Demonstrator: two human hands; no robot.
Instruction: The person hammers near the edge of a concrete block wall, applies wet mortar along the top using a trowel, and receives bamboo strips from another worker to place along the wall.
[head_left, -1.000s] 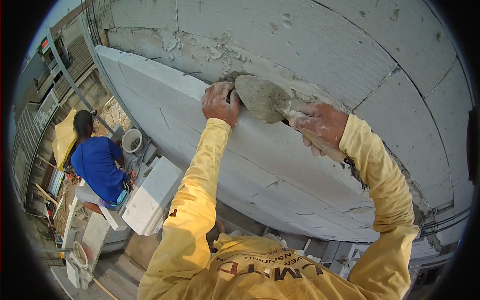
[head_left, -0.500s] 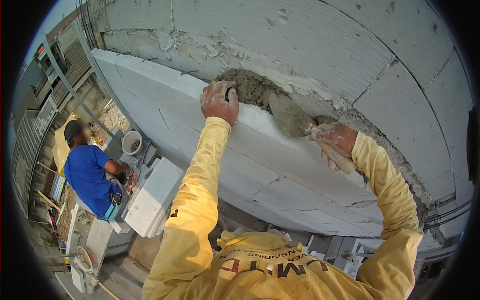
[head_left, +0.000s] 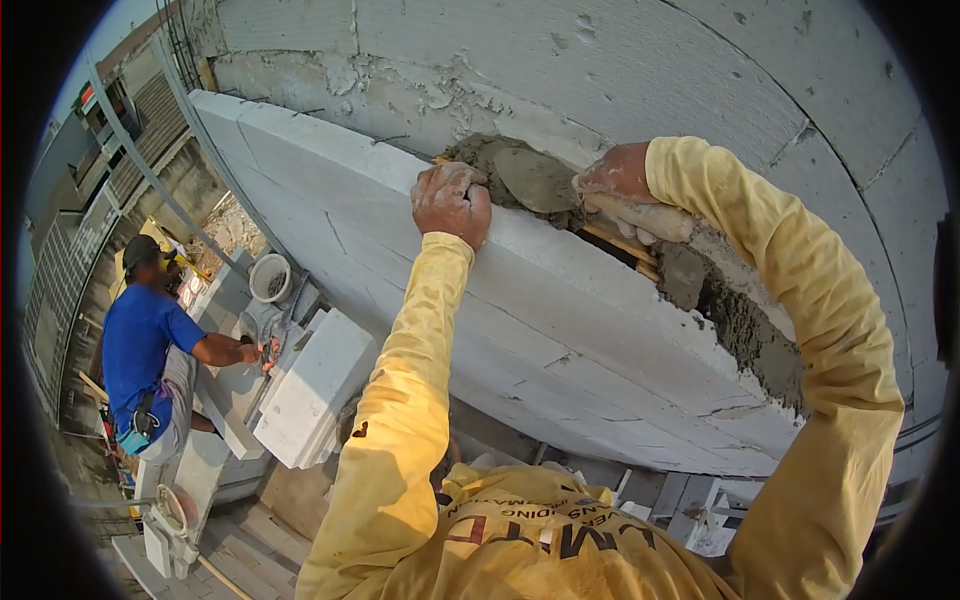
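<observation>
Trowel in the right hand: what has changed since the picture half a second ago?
The trowel moved left, toward the left hand, its blade now over the mortar; the right hand moved with it. The co-worker in blue stretches an arm out further. Nothing was gripped or let go: the right hand keeps the trowel, the left stays on the top edge of the white wall.

Well to the left of the left hand [head_left: 451, 205], and lower, a person in a blue shirt [head_left: 145, 345] stretches an arm [head_left: 222, 349] toward a red-orange object [head_left: 269, 354], perhaps a tool, though too small to tell. Between that person and the hand stands a pale bucket [head_left: 254, 275], with a stack of white blocks [head_left: 318, 385] nearer, below-left of the hand. A metal pole [head_left: 187, 223] slants well left of it; a thin wooden stick [head_left: 222, 577] lies far below-left.
</observation>
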